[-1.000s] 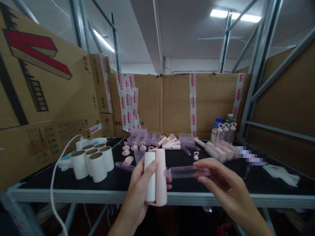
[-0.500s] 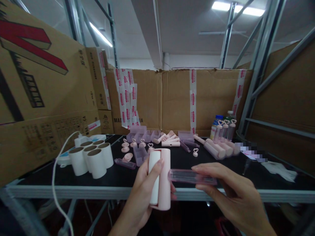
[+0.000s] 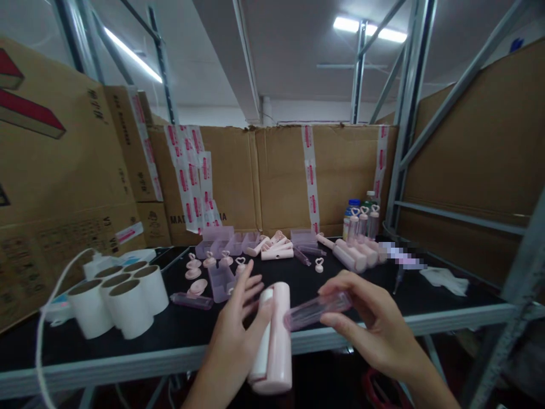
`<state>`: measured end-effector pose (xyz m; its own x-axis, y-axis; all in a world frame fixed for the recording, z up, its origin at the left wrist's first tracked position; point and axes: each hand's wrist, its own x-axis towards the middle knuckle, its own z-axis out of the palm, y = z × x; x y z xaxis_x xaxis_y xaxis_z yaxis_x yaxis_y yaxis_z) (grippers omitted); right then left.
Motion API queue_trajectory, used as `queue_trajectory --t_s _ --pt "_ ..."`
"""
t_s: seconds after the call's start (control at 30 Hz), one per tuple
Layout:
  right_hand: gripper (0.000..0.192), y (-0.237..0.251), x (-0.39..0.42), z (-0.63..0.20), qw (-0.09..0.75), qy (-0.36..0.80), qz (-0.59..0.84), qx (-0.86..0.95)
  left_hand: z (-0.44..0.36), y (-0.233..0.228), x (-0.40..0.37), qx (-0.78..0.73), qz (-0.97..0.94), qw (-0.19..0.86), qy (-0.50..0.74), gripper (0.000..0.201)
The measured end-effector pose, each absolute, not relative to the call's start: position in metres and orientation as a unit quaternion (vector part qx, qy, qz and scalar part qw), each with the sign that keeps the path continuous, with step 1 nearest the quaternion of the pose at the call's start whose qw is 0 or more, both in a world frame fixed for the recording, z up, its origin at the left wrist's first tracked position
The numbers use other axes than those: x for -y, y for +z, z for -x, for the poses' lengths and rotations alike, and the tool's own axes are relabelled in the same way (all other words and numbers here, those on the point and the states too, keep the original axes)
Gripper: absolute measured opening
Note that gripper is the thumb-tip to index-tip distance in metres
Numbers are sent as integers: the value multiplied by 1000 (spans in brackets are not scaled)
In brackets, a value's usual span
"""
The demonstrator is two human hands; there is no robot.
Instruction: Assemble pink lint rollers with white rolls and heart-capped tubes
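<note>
A lint roller with a pale pink case point(image 3: 281, 335) and a white paper roll point(image 3: 263, 341) is tilted in front of me, over the table's front edge. From the case's right side sticks out a clear pink handle point(image 3: 313, 309), which my right hand point(image 3: 370, 324) pinches between thumb and fingers. My left hand point(image 3: 236, 335) is on the roller's left side. Its thumb lies against the white roll while the other fingers are spread apart, away from the case. Behind it are a clear purple tray point(image 3: 221, 281) and several pink heart-topped caps point(image 3: 240, 264).
White paper rolls point(image 3: 130, 307) stand at left beside a white cable point(image 3: 40, 341). Farther back lie pink handle parts point(image 3: 276, 254) and purple trays point(image 3: 213, 241). Pink rollers point(image 3: 351, 255), bottles point(image 3: 370, 199) and a white tissue point(image 3: 445, 280) are at right. Cardboard walls point(image 3: 281, 182) enclose the table.
My left fingers have loosened from around the case and spread out. The roller has dropped lower and tilted, the right hand still on its handle. The camera view has turned right.
</note>
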<state>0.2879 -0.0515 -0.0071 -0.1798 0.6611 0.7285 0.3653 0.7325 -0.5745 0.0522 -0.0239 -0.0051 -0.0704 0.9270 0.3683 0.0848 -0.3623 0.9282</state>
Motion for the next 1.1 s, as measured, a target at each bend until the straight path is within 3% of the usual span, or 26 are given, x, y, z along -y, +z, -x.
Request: queue_trajectory --t_s 0.07,0.23,0.33,0.43,0.53,0.77,0.83,0.97,1.1 --pt "17 -4 52 -289 504 152 346 776 -51 -2 28 -420 -651 279 568 52" --pt "15 -3 58 -270 454 194 332 804 -53 -7 41 -355 -797 267 409 35" --pt "33 -8 49 -265 466 234 316 793 -53 -16 35 -379 -809 247 375 16" --pt "50 -11 13 -280 482 203 358 774 -50 -17 27 -406 -771 291 395 26" --pt "48 -13 -42 -303 380 42 531 756 -47 -13 23 -380 -726 357 447 34" --pt "14 -29 -102 -321 298 22 609 734 -48 -11 28 -395 -736 310 454 41" --pt "8 -35 -97 -320 306 27 611 729 -48 -12 29 -403 -759 250 447 36" --pt "24 -34 -60 -312 352 58 581 731 -50 -15 31 -387 -808 68 439 23" --pt "38 -19 3 -292 500 204 458 706 -59 -16 38 -353 -845 -67 395 14"
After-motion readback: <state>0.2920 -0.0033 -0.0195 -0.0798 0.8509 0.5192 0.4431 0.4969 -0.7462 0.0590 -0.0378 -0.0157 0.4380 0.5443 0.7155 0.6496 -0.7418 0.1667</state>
